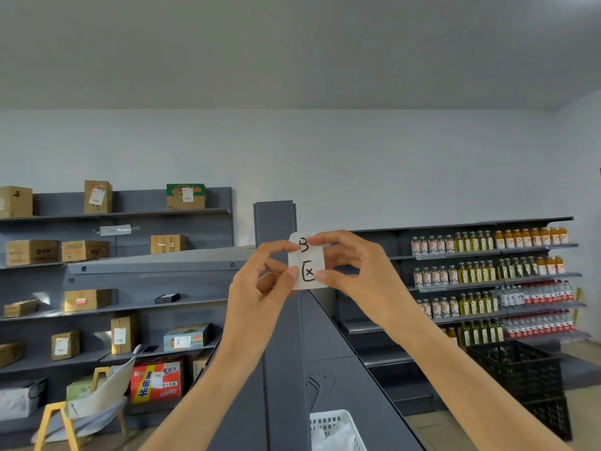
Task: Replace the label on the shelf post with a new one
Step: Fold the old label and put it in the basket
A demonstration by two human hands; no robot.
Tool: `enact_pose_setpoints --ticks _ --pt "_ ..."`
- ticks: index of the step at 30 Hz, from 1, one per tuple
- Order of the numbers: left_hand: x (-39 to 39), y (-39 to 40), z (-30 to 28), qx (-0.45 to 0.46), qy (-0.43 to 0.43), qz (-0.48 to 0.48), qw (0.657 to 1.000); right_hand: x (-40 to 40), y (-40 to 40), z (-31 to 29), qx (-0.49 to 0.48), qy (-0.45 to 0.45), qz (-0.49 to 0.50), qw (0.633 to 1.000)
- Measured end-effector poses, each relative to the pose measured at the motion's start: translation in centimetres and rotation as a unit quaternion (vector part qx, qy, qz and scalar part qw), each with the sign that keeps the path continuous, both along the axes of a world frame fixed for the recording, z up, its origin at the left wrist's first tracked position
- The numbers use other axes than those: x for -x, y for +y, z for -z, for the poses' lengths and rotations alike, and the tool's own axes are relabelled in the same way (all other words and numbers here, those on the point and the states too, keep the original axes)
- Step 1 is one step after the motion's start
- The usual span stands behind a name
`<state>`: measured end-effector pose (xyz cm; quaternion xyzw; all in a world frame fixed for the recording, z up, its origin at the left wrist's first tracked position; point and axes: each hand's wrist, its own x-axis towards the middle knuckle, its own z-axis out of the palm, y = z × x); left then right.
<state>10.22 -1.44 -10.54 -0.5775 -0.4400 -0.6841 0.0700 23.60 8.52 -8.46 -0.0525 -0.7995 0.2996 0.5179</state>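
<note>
A white paper label [309, 262] with black handwritten marks lies against the upper part of the grey shelf post [276, 222]. My left hand [260, 281] pinches its left edge with thumb and fingertips. My right hand [351, 265] grips its right edge, with fingers at the top corner and the lower corner. Both forearms reach up from the bottom of the view. Whether the label is stuck to the post or only held against it cannot be told.
Grey shelves [113, 216] with cardboard boxes stand at the left. Shelves of bottles [487, 275] fill the right. A black crate [520, 379] sits at the lower right, a white basket [335, 428] below the post, and a yellow stool [58, 421] at the lower left.
</note>
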Motion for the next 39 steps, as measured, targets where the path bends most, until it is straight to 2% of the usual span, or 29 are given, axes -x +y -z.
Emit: enact_pose_setpoints --ticks 4,10,16,19,29,33,37,39 --pt "0.5 0.1 -0.3 0.015 0.016 -0.011 1.000 0.1 0.2 -0.2 0.007 0.024 -0.006 1.000" --pt "1.0 0.4 -0.6 0.012 0.025 0.000 1.000 0.4 0.4 -0.4 0.035 0.030 -0.068 0.997" --pt "1.9 1.1 -1.0 -0.022 0.036 -0.070 0.997 1.0 0.1 -0.5 0.053 0.057 -0.076 0.994" --pt "2.4 1.3 -1.3 -0.031 0.044 -0.084 0.995 1.5 0.3 -0.6 0.046 0.058 -0.054 0.996" --pt "2.1 1.3 -1.1 -0.031 0.055 -0.041 0.997 2.6 0.4 -0.8 0.012 0.052 0.039 0.998" --pt "2.2 1.4 -1.1 -0.032 0.049 -0.053 0.997 2.7 0.1 -1.2 -0.018 0.057 0.102 0.993" --pt "2.5 1.7 -1.5 -0.041 0.047 -0.047 0.997 3.1 0.1 -1.2 -0.031 0.031 0.105 0.994" --pt "2.6 1.7 -1.8 -0.045 0.039 -0.029 0.998 3.4 0.3 -1.1 -0.025 0.022 0.073 0.997"
